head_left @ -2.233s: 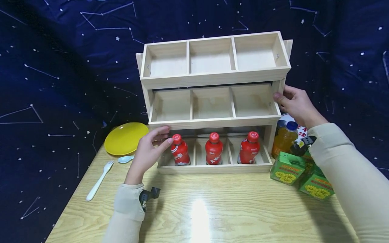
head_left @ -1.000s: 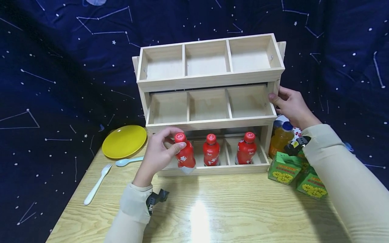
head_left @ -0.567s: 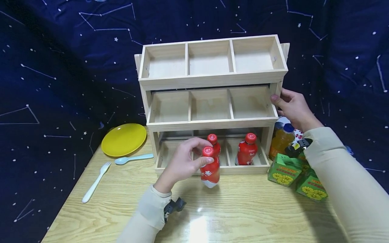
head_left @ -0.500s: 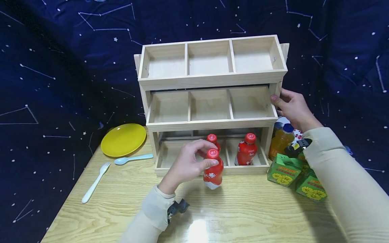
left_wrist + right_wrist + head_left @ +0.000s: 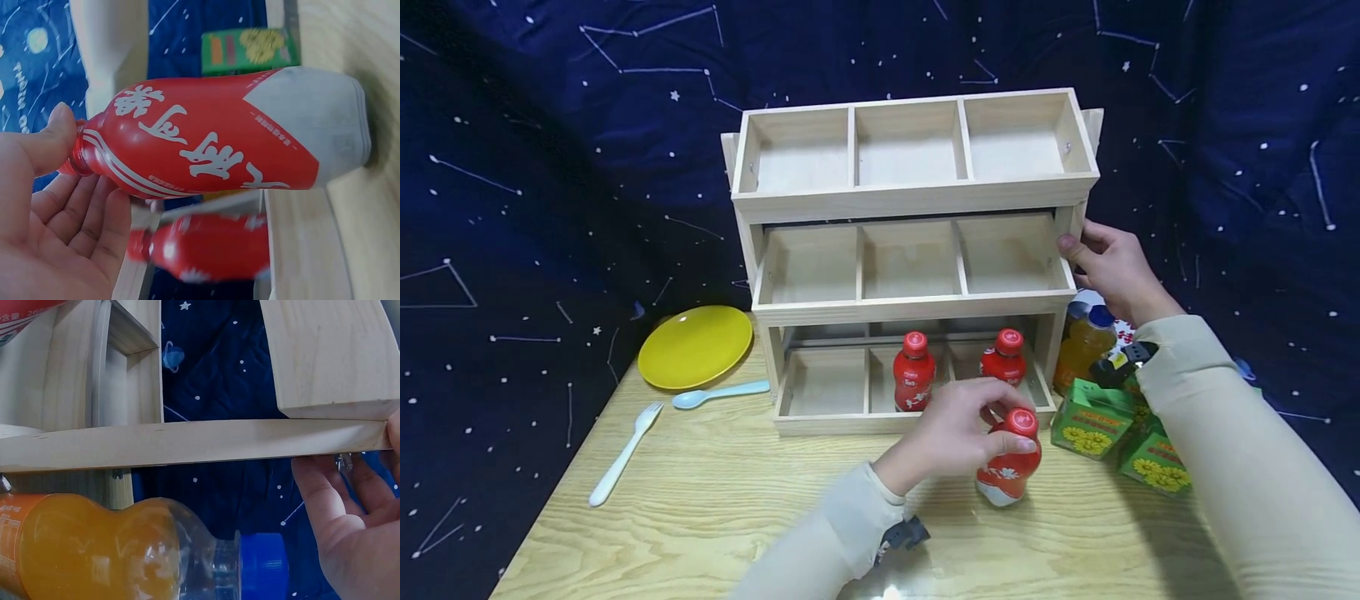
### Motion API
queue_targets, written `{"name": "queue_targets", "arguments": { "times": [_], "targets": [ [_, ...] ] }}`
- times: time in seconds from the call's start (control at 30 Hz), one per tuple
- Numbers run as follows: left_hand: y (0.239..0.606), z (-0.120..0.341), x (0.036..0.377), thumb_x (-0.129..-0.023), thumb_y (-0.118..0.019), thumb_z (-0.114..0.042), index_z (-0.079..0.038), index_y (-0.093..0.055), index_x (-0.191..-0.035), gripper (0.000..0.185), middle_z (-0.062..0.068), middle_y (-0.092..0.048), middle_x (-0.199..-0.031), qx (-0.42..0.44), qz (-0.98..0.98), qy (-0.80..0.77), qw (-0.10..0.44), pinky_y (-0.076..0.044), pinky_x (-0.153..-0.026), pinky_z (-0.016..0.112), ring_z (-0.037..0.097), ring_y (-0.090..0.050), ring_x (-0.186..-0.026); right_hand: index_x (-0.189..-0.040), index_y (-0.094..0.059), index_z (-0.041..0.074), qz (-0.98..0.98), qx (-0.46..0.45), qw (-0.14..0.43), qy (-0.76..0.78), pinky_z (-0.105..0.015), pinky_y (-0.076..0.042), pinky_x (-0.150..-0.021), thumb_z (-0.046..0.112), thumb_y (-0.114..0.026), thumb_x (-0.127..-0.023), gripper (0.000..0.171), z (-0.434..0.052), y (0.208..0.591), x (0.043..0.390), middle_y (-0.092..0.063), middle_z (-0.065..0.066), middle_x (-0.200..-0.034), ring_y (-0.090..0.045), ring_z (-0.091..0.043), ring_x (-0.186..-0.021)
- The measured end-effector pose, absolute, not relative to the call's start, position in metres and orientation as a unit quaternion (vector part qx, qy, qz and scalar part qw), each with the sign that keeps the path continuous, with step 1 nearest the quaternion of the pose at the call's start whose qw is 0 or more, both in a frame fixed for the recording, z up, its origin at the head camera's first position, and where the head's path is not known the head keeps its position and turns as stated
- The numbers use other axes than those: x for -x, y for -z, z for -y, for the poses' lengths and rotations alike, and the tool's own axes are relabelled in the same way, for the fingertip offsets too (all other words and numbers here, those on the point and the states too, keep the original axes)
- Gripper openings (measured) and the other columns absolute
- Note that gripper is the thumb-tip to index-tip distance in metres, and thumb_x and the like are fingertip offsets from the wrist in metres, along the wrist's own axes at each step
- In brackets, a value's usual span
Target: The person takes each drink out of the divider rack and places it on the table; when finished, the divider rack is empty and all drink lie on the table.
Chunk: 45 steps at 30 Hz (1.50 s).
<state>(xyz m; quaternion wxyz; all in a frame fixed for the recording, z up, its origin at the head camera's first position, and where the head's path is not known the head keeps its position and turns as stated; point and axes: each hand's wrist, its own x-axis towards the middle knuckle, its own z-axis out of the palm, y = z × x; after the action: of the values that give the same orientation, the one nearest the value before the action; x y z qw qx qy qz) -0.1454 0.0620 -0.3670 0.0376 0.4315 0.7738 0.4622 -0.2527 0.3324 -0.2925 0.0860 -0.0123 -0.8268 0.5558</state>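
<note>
My left hand [image 5: 958, 429] grips a red bottle [image 5: 1009, 467] by its neck, in front of the rack's right part and over the table. In the left wrist view that bottle [image 5: 206, 134] shows white lettering and a pale base. My right hand [image 5: 1116, 271] holds the right side post of the three-tier wooden rack [image 5: 917, 197], with the thumb in front; the right wrist view has its fingers [image 5: 319, 487] against the post's edge. Two more red bottles stand in the bottom tier: one bottle [image 5: 914, 375] in the middle compartment, another bottle [image 5: 1003, 358] in the right one.
Right of the rack stand an orange drink bottle [image 5: 1084, 346] with a blue cap and green cartons [image 5: 1092, 421]. A yellow plate [image 5: 696, 346], a light blue spoon [image 5: 718, 393] and a white fork [image 5: 625, 454] lie at the left. A starry dark cloth [image 5: 550, 208] hangs behind.
My left hand took the red bottle out of the bottom-left compartment and carried it right and toward me, past the middle bottle. The right hand keeps its hold on the rack.
</note>
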Motion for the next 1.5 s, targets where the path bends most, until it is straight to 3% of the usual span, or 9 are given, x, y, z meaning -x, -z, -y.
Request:
{"name": "queue_targets", "arguments": {
  "times": [0.5,0.87,1.07,1.27,1.5],
  "targets": [
    [0.370,-0.106,0.137,-0.084,-0.080,-0.030,-0.021,-0.066,-0.115,0.035,-0.022,-0.061,-0.100,-0.483,-0.771,-0.412,0.050,-0.046,-0.072,0.006,-0.009,-0.049,-0.088,-0.155,-0.033,0.028,0.829,0.028,0.095,-0.551,-0.064,-0.033,-0.105,0.039,-0.058,-0.097,0.064,-0.333,0.295,0.253,-0.035,-0.014,-0.156,-0.033,-0.037,-0.141],
    [0.368,-0.100,0.142,-0.084,-0.080,-0.033,-0.021,-0.063,-0.124,0.044,-0.021,-0.062,-0.108,-0.491,-0.765,-0.407,0.088,-0.048,-0.075,0.008,-0.010,-0.051,-0.095,-0.155,-0.031,0.029,0.829,0.033,0.091,-0.551,-0.064,-0.032,-0.105,0.039,-0.057,-0.097,0.064,-0.331,0.294,0.253,-0.031,-0.013,-0.158,-0.031,-0.038,-0.142],
    [0.367,-0.086,0.145,-0.086,-0.077,-0.036,-0.021,-0.065,-0.123,0.041,-0.020,-0.062,-0.116,-0.482,-0.769,-0.415,0.066,-0.046,-0.080,0.008,-0.012,-0.052,-0.098,-0.155,-0.032,0.028,0.826,0.032,0.095,-0.554,-0.064,-0.033,-0.105,0.040,-0.058,-0.096,0.065,-0.331,0.295,0.252,-0.032,-0.013,-0.157,-0.032,-0.038,-0.141],
    [0.363,-0.065,0.151,-0.089,-0.075,-0.031,-0.018,-0.066,-0.119,0.034,-0.015,-0.064,-0.112,-0.477,-0.765,-0.432,0.025,-0.047,-0.084,0.009,-0.011,-0.053,-0.096,-0.154,-0.034,0.025,0.824,0.022,0.096,-0.558,-0.064,-0.034,-0.104,0.040,-0.058,-0.096,0.064,-0.333,0.294,0.251,-0.035,-0.016,-0.155,-0.034,-0.039,-0.139],
    [0.357,-0.035,0.166,-0.090,-0.075,-0.025,-0.012,-0.069,-0.116,0.030,-0.009,-0.067,-0.108,-0.450,-0.777,-0.437,-0.053,-0.051,-0.078,0.016,-0.004,-0.058,-0.094,-0.155,-0.033,0.026,0.822,0.024,0.089,-0.563,-0.065,-0.032,-0.105,0.040,-0.058,-0.097,0.065,-0.332,0.295,0.252,-0.033,-0.015,-0.156,-0.033,-0.039,-0.140]
  ]
}}
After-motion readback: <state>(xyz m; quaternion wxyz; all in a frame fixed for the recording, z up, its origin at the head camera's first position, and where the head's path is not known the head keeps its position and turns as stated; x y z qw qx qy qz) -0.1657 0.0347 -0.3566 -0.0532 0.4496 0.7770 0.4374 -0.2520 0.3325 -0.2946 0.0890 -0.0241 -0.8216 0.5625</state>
